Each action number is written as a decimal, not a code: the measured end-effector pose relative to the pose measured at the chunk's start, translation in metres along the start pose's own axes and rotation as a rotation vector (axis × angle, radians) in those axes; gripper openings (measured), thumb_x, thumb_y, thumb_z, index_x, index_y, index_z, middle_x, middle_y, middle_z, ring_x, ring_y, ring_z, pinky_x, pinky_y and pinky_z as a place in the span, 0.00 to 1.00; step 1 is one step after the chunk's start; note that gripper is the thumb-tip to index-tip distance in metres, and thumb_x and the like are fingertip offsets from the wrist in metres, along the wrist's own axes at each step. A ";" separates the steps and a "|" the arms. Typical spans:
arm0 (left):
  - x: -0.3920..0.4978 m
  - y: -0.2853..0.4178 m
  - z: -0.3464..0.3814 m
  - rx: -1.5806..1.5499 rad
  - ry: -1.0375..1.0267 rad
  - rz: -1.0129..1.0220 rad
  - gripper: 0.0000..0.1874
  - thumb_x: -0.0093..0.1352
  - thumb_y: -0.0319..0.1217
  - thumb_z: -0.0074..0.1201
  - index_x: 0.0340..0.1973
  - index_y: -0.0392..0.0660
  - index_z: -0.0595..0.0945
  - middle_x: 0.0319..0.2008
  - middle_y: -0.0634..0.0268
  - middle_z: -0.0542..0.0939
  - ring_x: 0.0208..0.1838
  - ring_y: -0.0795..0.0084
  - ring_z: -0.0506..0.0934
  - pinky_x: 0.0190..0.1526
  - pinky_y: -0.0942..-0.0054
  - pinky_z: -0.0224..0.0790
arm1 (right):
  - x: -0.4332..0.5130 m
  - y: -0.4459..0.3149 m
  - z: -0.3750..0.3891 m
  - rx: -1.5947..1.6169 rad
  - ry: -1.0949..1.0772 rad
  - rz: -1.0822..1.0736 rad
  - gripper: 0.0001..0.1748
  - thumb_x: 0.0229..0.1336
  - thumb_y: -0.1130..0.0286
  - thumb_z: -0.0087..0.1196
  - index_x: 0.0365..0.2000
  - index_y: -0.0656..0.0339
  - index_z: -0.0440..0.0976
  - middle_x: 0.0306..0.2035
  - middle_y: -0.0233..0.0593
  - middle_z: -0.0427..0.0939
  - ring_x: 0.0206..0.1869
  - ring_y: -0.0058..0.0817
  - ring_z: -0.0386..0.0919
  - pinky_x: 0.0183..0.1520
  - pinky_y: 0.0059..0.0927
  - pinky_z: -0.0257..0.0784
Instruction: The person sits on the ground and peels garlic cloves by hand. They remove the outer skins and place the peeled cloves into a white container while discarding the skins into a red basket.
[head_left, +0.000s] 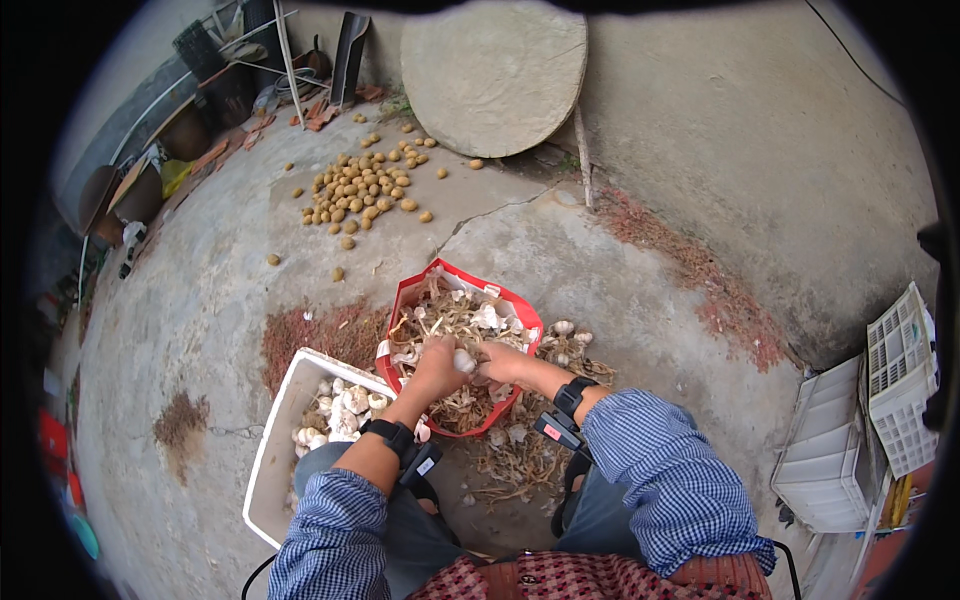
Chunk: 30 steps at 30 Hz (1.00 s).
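Observation:
My left hand (439, 367) holds a white garlic bulb (464, 361) above a red-rimmed bag (532, 318). From the other side, my right hand (505, 363) has its fingertips close against the bulb; whether they pinch its skin or stalk is too small to tell. Loose garlic skins and dry stalks (459, 309) fill the bag beneath both hands. To the left of the bag, a white foam box (264, 465) contains several garlic bulbs (346, 412), partly hidden by my left forearm and knee.
Dry stalks (525, 465) litter the concrete between my feet, and more unpeeled garlic bulbs (564, 328) lie right of the bag. Farther off is a heap of potatoes (360, 184). A round slab (495, 75) leans on the wall. White plastic crates (825, 450) stand at right.

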<state>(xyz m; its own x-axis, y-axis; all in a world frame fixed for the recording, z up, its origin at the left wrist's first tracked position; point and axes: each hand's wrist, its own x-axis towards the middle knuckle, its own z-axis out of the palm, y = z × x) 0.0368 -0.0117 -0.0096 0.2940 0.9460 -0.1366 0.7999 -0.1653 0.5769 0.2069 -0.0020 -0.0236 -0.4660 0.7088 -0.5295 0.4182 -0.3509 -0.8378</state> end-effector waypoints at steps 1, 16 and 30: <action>-0.001 0.002 -0.001 -0.014 -0.020 0.008 0.27 0.47 0.31 0.70 0.42 0.39 0.76 0.43 0.47 0.77 0.47 0.50 0.77 0.50 0.61 0.70 | 0.002 0.002 0.000 0.098 0.065 -0.086 0.32 0.56 0.83 0.38 0.63 0.63 0.56 0.58 0.41 0.71 0.44 0.26 0.79 0.32 0.25 0.77; 0.003 -0.001 0.000 -0.097 0.003 -0.038 0.28 0.48 0.29 0.71 0.42 0.41 0.75 0.39 0.50 0.79 0.46 0.54 0.78 0.47 0.63 0.71 | -0.001 0.007 0.003 -0.151 0.331 -0.226 0.14 0.54 0.78 0.51 0.43 0.67 0.74 0.34 0.45 0.80 0.30 0.25 0.82 0.28 0.28 0.75; 0.002 0.011 -0.007 -0.895 -0.335 -0.361 0.28 0.53 0.27 0.67 0.48 0.41 0.72 0.36 0.55 0.80 0.43 0.60 0.79 0.44 0.65 0.72 | -0.017 -0.001 0.002 -0.683 0.483 -0.335 0.09 0.42 0.77 0.54 0.29 0.63 0.78 0.29 0.54 0.79 0.37 0.53 0.78 0.39 0.47 0.73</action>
<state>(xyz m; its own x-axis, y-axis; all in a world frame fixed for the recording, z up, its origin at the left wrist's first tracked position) 0.0424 -0.0098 0.0025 0.3540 0.7484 -0.5609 0.2259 0.5135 0.8278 0.2128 -0.0150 -0.0140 -0.3329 0.9425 -0.0291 0.7633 0.2512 -0.5952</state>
